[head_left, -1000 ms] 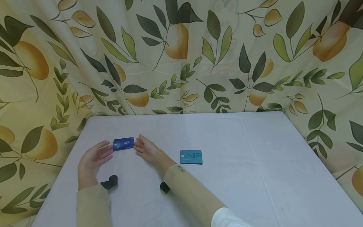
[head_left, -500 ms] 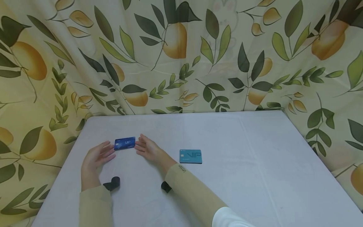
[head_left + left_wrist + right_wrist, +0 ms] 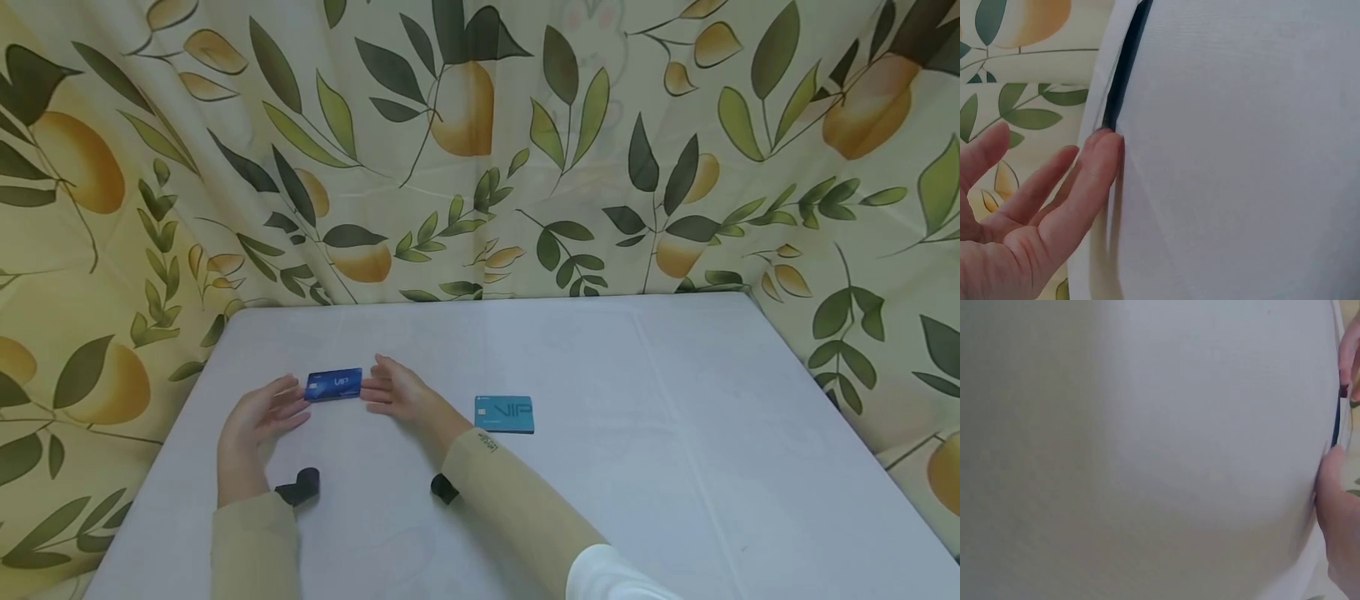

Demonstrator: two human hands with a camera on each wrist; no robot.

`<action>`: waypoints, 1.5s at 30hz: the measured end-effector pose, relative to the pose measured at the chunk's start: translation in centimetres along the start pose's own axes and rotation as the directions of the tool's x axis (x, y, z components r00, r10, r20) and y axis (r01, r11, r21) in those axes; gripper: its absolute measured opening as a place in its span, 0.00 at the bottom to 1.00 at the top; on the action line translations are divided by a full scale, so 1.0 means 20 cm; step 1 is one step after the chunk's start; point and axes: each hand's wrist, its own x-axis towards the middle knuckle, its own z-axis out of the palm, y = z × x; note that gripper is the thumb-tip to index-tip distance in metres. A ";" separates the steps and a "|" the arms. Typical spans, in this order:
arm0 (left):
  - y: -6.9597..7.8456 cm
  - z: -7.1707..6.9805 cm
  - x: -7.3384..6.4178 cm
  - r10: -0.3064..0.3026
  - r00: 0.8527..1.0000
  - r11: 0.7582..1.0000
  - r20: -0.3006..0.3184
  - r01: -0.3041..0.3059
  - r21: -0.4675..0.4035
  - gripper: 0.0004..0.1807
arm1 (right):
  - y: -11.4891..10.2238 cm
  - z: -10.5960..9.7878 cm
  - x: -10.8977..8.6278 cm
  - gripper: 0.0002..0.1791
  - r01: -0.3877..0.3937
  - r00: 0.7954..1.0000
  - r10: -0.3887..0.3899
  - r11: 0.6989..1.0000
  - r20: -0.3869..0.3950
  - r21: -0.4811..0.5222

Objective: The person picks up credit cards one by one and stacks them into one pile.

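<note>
A dark blue card (image 3: pixel 333 385) printed "VIP" lies on the left part of the white table, between the two hands. My left hand (image 3: pixel 262 410) has its fingertips at the card's left edge, fingers extended and spread. From the other side my right hand (image 3: pixel 403 392) touches the right edge with fairly straight fingertips. In the left wrist view the card shows as a thin dark strip (image 3: pixel 1127 69) meeting the left fingertips (image 3: pixel 1110 140). At the right border of the right wrist view, both hands flank the same dark edge (image 3: pixel 1337 422).
A teal card (image 3: pixel 505 414) with "VIP" on it and a dark lower edge lies to the right of the right hand. Black wrist devices (image 3: pixel 307 483) show by both sleeves. Behind the white table (image 3: pixel 637 500) hangs a fruit-and-leaf patterned curtain (image 3: pixel 480 208).
The dark blue card has shifted slightly right and a little nearer to me, both hands moving along with it. The teal card stays where it was.
</note>
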 end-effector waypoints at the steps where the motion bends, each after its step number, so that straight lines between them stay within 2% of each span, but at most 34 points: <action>1: 0.00 0.00 0.00 0.004 1.000 1.000 0.000 -0.004 0.002 0.35 | 0.00 0.00 0.00 0.33 -0.007 1.000 0.007 1.000 0.002 -0.016; 5: -0.01 0.01 0.00 0.008 1.000 1.000 -0.013 -0.008 0.008 0.34 | -0.01 -0.01 0.01 0.33 -0.032 0.999 0.032 0.999 -0.004 -0.033; 11: -0.03 0.04 0.01 -0.008 1.000 1.000 0.005 0.008 0.013 0.35 | -0.01 -0.01 0.01 0.32 -0.042 0.999 0.042 0.999 -0.032 0.004; 15: -0.04 0.05 0.02 -0.017 1.000 1.000 -0.007 0.017 0.016 0.35 | -0.02 -0.01 0.00 0.31 -0.044 0.998 0.045 0.999 -0.052 0.021; 21: -0.07 0.05 0.03 -0.003 1.000 0.998 0.000 0.003 0.067 0.30 | -0.03 -0.02 -0.02 0.30 -0.062 0.996 0.063 0.998 -0.059 0.014; 32: -0.12 0.12 0.05 0.031 0.997 0.992 -0.074 -0.022 0.126 0.31 | -0.03 -0.04 -0.01 0.27 -0.091 0.993 0.091 0.996 -0.077 0.005; 40: -0.13 0.18 0.04 0.064 0.988 0.993 -0.138 -0.050 0.103 0.28 | -0.04 -0.06 -0.04 0.15 -0.051 0.985 0.049 0.999 -0.163 -0.003; 45: -0.13 0.22 0.05 0.083 0.982 0.994 -0.170 -0.070 0.079 0.27 | -0.06 -0.08 -0.06 0.17 -0.029 0.980 0.026 1.000 -0.195 -0.012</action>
